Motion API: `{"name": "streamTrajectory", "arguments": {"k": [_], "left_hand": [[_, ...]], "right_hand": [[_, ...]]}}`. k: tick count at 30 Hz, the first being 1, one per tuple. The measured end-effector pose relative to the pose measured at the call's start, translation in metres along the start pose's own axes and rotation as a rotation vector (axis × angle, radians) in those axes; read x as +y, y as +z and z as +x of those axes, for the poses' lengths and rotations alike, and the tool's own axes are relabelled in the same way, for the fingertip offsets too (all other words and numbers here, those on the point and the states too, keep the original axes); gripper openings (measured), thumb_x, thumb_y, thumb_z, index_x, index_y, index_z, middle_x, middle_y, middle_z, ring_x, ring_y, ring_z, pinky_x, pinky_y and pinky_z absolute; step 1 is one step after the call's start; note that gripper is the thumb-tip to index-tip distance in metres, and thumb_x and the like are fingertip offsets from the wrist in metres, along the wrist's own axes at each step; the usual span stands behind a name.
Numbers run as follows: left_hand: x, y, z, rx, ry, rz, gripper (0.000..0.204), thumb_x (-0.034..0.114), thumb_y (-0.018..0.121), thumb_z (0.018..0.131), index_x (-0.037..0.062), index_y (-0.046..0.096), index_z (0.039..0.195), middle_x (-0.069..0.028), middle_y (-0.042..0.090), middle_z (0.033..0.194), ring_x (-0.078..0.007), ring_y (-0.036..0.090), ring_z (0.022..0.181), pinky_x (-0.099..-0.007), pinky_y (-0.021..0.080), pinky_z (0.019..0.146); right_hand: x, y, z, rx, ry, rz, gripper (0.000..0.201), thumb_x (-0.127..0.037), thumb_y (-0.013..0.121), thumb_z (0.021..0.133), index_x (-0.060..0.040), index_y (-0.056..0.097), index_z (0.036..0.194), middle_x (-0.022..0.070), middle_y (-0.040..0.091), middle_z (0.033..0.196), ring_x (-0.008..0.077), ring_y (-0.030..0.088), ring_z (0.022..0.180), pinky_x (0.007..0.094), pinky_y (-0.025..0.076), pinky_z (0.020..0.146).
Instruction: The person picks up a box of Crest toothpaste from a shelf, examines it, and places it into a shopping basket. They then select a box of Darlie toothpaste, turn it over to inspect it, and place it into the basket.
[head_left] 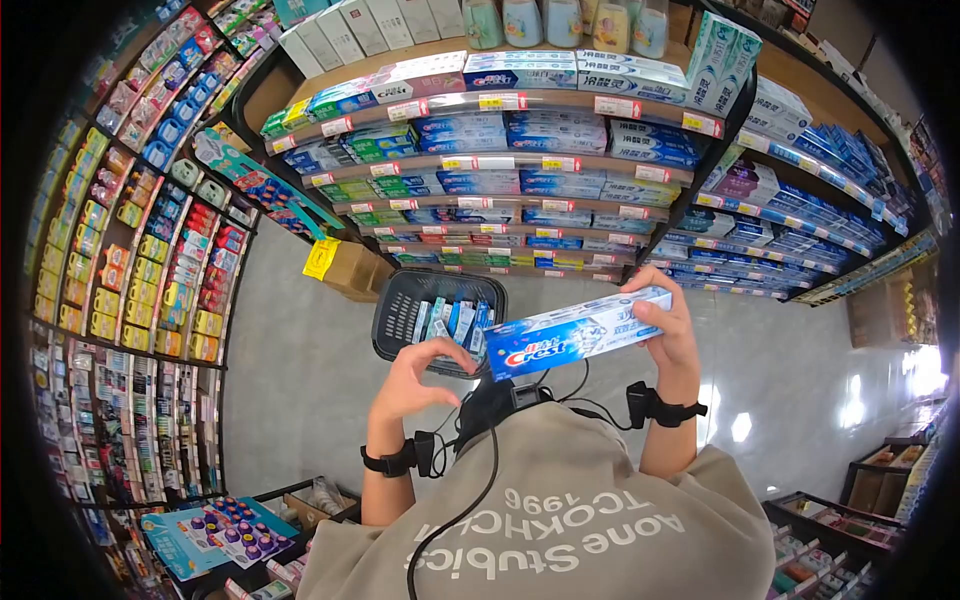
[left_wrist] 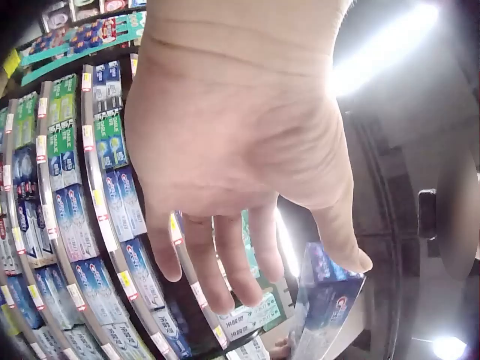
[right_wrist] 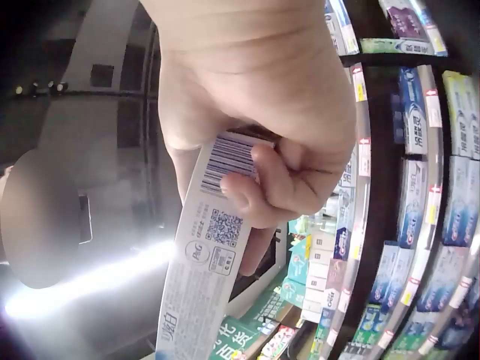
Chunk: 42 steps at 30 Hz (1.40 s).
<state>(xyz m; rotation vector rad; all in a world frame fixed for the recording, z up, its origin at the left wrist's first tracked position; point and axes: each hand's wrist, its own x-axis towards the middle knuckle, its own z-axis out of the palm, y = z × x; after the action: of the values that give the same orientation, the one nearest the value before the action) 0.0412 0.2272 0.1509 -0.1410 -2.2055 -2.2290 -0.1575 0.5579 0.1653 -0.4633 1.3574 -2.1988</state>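
My right hand (head_left: 668,325) grips one end of a blue and white Crest toothpaste box (head_left: 545,345), held level in front of my chest. In the right wrist view, curled fingers (right_wrist: 274,187) and the thumb side clasp the box near its barcode, with the printed white side (right_wrist: 199,277) showing. My left hand (head_left: 412,385) is beside the box's other end, thumb and fingers spread apart with nothing between them. From the left wrist view, its thumb overlaps the end of the box (left_wrist: 326,300). Below, a dark shopping basket (head_left: 388,325) contains several toothpaste boxes (head_left: 458,318).
Shelves of toothpaste boxes (head_left: 470,130) with price tags stand ahead, topped by cups (head_left: 522,24). More shelving (head_left: 800,200) is at the right, and racks of packaged goods (head_left: 150,250) line the left. A cardboard box (head_left: 352,272) sits on the grey floor (head_left: 290,330) near the basket.
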Motion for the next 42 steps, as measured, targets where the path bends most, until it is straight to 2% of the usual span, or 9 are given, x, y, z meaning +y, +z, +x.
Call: {"name": "streamTrajectory", "arguments": {"k": [3, 4, 6, 20, 28, 29, 34, 37, 42], "left_hand": [[0.003, 0.011, 0.005, -0.022, -0.061, 0.173, 0.062, 0.022, 0.098, 0.057, -0.0011, 0.069, 0.106, -0.0069, 0.071, 0.105, -0.0216, 0.066, 0.102, -0.0358, 0.048, 0.097], [0.006, 0.016, 0.009, -0.146, 0.013, 0.209, 0.065, 0.02, 0.098, 0.054, -0.0018, 0.068, 0.108, -0.0081, 0.072, 0.106, -0.0208, 0.066, 0.102, -0.0346, 0.048, 0.096], [0.007, 0.018, 0.008, -0.168, -0.035, 0.234, 0.066, 0.019, 0.098, 0.054, -0.0017, 0.068, 0.109, -0.0087, 0.072, 0.107, -0.0206, 0.066, 0.102, -0.0341, 0.048, 0.096], [0.005, 0.014, 0.006, -0.108, -0.103, 0.24, 0.068, 0.018, 0.098, 0.051, -0.0007, 0.07, 0.11, -0.0085, 0.072, 0.11, -0.021, 0.066, 0.105, -0.0344, 0.048, 0.098], [0.002, 0.033, 0.016, 0.091, -0.041, 0.101, 0.106, 0.014, 0.1, 0.052, 0.0067, 0.051, 0.145, -0.0061, 0.06, 0.135, -0.0205, 0.059, 0.119, -0.0387, 0.044, 0.109], [0.009, 0.04, 0.02, 0.107, -0.021, 0.104, 0.111, 0.014, 0.101, 0.053, 0.0078, 0.047, 0.149, -0.0058, 0.058, 0.138, -0.0202, 0.058, 0.121, -0.039, 0.043, 0.11], [0.0, 0.038, 0.025, 0.184, -0.048, 0.174, 0.076, 0.009, 0.094, 0.068, 0.0076, 0.055, 0.134, -0.0045, 0.06, 0.126, -0.0151, 0.059, 0.116, -0.0311, 0.048, 0.1], [-0.004, 0.037, 0.021, 0.215, -0.023, 0.148, 0.074, 0.009, 0.093, 0.07, 0.0073, 0.055, 0.134, -0.0041, 0.061, 0.122, -0.0151, 0.06, 0.112, -0.0313, 0.049, 0.098], [-0.006, 0.035, 0.015, 0.233, -0.034, 0.095, 0.07, 0.007, 0.091, 0.073, 0.0068, 0.055, 0.133, -0.0045, 0.06, 0.124, -0.015, 0.061, 0.112, -0.0313, 0.051, 0.097]], "right_hand": [[0.015, 0.013, -0.007, -0.081, 0.013, -0.181, 0.032, -0.023, 0.082, 0.081, -0.0045, 0.066, 0.102, 0.0013, 0.066, 0.08, 0.0031, 0.057, 0.059, 0.0186, 0.038, 0.044], [0.017, 0.015, -0.009, -0.108, 0.108, -0.104, 0.032, -0.023, 0.082, 0.081, -0.0046, 0.066, 0.103, 0.0014, 0.067, 0.08, 0.0031, 0.057, 0.059, 0.0194, 0.039, 0.044], [0.023, 0.01, -0.012, -0.114, 0.104, -0.075, 0.033, -0.023, 0.082, 0.081, -0.0051, 0.066, 0.103, 0.0014, 0.068, 0.081, 0.0028, 0.058, 0.061, 0.0192, 0.04, 0.045], [0.02, 0.012, -0.012, -0.118, 0.051, -0.101, 0.035, -0.022, 0.083, 0.082, -0.0045, 0.066, 0.106, 0.0011, 0.068, 0.084, 0.0034, 0.06, 0.067, 0.0183, 0.042, 0.049], [0.022, 0.008, -0.019, 0.022, 0.179, 0.037, 0.026, -0.019, 0.076, 0.089, -0.0058, 0.063, 0.107, 0.0032, 0.068, 0.08, 0.0066, 0.059, 0.061, 0.0208, 0.041, 0.047], [0.026, 0.007, -0.018, 0.015, 0.183, 0.05, 0.027, -0.019, 0.075, 0.089, -0.0062, 0.062, 0.109, 0.0045, 0.069, 0.083, 0.0071, 0.06, 0.062, 0.0213, 0.042, 0.048], [0.027, 0.018, -0.021, -0.017, 0.132, 0.078, 0.049, -0.016, 0.077, 0.087, -0.0088, 0.053, 0.129, 0.0136, 0.069, 0.115, 0.0099, 0.062, 0.069, 0.0233, 0.045, 0.052], [0.027, 0.016, -0.023, -0.111, 0.097, 0.034, 0.073, -0.011, 0.082, 0.081, -0.0103, 0.044, 0.143, 0.0167, 0.057, 0.139, 0.0135, 0.064, 0.085, 0.0235, 0.049, 0.056], [0.033, 0.016, -0.024, -0.191, 0.004, -0.1, 0.091, -0.005, 0.087, 0.072, -0.0117, 0.04, 0.149, 0.0152, 0.053, 0.145, 0.0195, 0.06, 0.115, 0.0316, 0.054, 0.086]]}}
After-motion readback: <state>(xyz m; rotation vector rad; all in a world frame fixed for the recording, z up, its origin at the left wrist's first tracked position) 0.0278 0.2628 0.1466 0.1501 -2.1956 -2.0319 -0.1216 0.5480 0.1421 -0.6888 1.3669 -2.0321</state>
